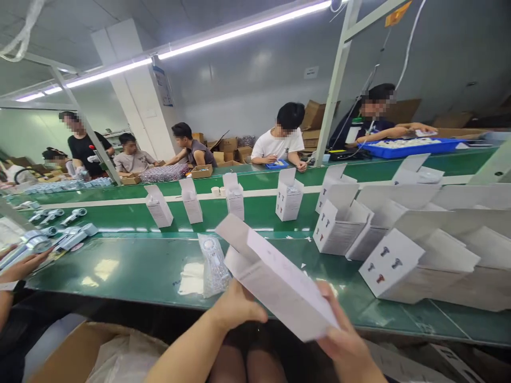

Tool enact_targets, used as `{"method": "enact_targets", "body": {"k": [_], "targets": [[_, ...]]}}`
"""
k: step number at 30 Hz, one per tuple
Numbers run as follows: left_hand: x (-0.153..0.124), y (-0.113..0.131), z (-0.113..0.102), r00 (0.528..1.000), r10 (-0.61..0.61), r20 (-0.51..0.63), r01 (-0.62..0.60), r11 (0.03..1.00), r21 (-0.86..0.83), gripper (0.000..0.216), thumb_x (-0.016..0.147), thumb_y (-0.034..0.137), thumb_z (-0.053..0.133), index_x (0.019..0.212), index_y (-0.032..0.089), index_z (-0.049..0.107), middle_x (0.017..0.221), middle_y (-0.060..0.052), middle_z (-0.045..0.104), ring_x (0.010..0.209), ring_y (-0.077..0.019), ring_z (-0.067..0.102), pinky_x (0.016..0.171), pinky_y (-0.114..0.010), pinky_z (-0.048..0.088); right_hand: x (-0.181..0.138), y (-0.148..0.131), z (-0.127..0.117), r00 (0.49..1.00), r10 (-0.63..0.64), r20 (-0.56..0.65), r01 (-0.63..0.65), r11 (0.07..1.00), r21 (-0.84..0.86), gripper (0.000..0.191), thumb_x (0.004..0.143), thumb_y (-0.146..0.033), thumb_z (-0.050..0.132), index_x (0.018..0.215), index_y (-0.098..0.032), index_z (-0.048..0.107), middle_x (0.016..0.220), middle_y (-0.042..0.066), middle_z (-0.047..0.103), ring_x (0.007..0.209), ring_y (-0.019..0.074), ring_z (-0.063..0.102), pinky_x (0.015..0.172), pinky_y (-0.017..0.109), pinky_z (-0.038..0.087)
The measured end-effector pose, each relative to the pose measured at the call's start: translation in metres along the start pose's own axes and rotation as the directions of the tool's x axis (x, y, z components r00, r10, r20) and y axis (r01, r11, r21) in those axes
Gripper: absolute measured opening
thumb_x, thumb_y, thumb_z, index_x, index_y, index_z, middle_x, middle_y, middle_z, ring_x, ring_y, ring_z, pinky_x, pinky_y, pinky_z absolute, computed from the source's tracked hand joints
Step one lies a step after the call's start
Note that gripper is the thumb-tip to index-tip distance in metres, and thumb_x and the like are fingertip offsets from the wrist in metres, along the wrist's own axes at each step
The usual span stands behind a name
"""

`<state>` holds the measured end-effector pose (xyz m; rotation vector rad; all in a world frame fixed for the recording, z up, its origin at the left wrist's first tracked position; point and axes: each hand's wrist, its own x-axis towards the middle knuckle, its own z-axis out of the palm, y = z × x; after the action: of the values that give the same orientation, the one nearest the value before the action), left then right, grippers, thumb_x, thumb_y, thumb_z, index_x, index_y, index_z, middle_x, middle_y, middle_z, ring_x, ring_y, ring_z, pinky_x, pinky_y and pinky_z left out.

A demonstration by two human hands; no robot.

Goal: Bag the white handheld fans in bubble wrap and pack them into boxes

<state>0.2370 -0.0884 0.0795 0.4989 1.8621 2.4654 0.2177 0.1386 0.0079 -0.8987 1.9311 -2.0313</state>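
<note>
My left hand (235,307) and my right hand (343,340) together hold a white cardboard box (275,279) tilted above the near edge of the green bench (131,271). The box's top flap stands open at its far end. The left hand grips the box's lower left side and the right hand its lower right corner. Just left of the box, a clear plastic bag with a white device (214,266) lies on the bench beside a flat white bag (190,277).
Open white boxes (389,263) crowd the bench at right, and more stand along the green conveyor (235,199). A neighbour's hand (22,266) at left holds a silver device. Several people work across the line. A carton with plastic (99,354) sits below left.
</note>
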Motion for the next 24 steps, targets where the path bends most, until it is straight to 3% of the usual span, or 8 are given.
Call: {"method": "enact_targets", "body": {"k": [3,7,11,13,15,18,21,24], "targets": [[0.009,0.005,0.028,0.994,-0.012,-0.108,0.011,1.000,-0.002,0.066,0.063,0.043,0.083,0.116,0.017,0.054,0.106,-0.012,0.066,0.101,-0.0310,0.064,0.089,-0.048,0.050,0.016,-0.016,0.004,0.999,-0.033,-0.042,0.038,0.990,0.133,0.056,0.075,-0.063,0.065,0.113,-0.035,0.035,0.146,0.008,0.038,0.131,0.0372,0.042,0.091,0.050,0.049],[0.030,-0.002,0.025,0.997,0.031,-0.066,-0.015,0.972,0.236,0.090,0.055,0.029,0.088,0.130,0.022,0.039,0.123,-0.011,0.057,0.113,-0.0292,0.057,0.095,-0.046,0.047,0.039,-0.069,-0.012,0.977,-0.192,-0.092,0.163,0.953,-0.254,0.074,0.075,-0.046,0.074,0.133,-0.040,0.027,0.160,0.002,0.003,0.148,0.0292,0.006,0.116,0.051,0.022],[0.033,-0.016,0.009,0.997,0.004,0.072,-0.039,0.873,0.487,0.101,0.054,0.032,0.088,0.138,0.023,0.034,0.137,-0.014,0.046,0.126,-0.0329,0.047,0.103,-0.050,0.041,0.058,-0.099,-0.029,0.997,-0.037,0.065,0.067,0.840,-0.539,0.067,0.075,-0.042,0.072,0.133,-0.031,0.041,0.143,0.009,0.040,0.131,0.0325,0.043,0.108,0.050,0.039],[0.026,-0.013,-0.009,0.996,0.054,-0.077,0.016,0.706,0.708,0.095,0.057,0.038,0.086,0.138,0.023,0.037,0.144,-0.015,0.039,0.135,-0.0349,0.035,0.111,-0.052,0.030,0.063,-0.095,-0.033,1.000,0.027,0.012,-0.016,0.823,-0.568,0.069,0.072,-0.046,0.073,0.130,-0.027,0.041,0.130,0.011,0.051,0.112,0.0298,0.057,0.098,0.047,0.048],[0.017,-0.009,-0.030,0.903,0.187,-0.387,0.266,0.465,0.844,0.082,0.068,0.047,0.077,0.136,0.021,0.040,0.151,-0.017,0.029,0.142,-0.0366,0.022,0.114,-0.054,0.021,0.066,-0.083,-0.032,0.995,0.053,-0.087,-0.094,0.820,-0.565,0.073,0.067,-0.050,0.076,0.124,-0.025,0.039,0.123,0.012,0.054,0.104,0.0292,0.061,0.090,0.046,0.053],[0.009,-0.015,-0.052,0.680,0.223,-0.699,0.666,0.210,0.716,0.083,0.076,0.055,0.065,0.140,0.013,0.034,0.150,-0.027,0.028,0.140,-0.0424,0.024,0.107,-0.059,0.026,0.068,-0.068,-0.025,0.983,0.023,-0.182,-0.121,0.827,-0.549,0.071,0.066,-0.051,0.076,0.118,-0.024,0.035,0.117,0.012,0.054,0.102,0.0293,0.061,0.087,0.045,0.053],[0.008,-0.034,-0.057,0.672,0.145,-0.726,0.720,0.098,0.687,0.066,0.084,0.039,0.055,0.140,0.012,0.035,0.129,-0.025,0.054,0.125,-0.0401,0.048,0.099,-0.054,0.037,0.072,-0.067,-0.018,0.986,0.008,-0.169,-0.102,0.824,-0.558,0.071,0.066,-0.050,0.076,0.116,-0.024,0.032,0.118,0.012,0.052,0.105,0.0291,0.059,0.090,0.045,0.051],[0.005,-0.034,-0.061,0.655,0.148,-0.741,0.702,0.242,0.669,0.054,0.079,0.019,0.052,0.132,0.017,0.045,0.107,-0.017,0.067,0.104,-0.0330,0.063,0.088,-0.044,0.046,0.076,-0.076,-0.017,0.988,0.075,-0.137,-0.140,0.815,-0.562,0.072,0.067,-0.050,0.075,0.117,-0.025,0.031,0.122,0.013,0.050,0.109,0.0301,0.057,0.089,0.044,0.051]]}}
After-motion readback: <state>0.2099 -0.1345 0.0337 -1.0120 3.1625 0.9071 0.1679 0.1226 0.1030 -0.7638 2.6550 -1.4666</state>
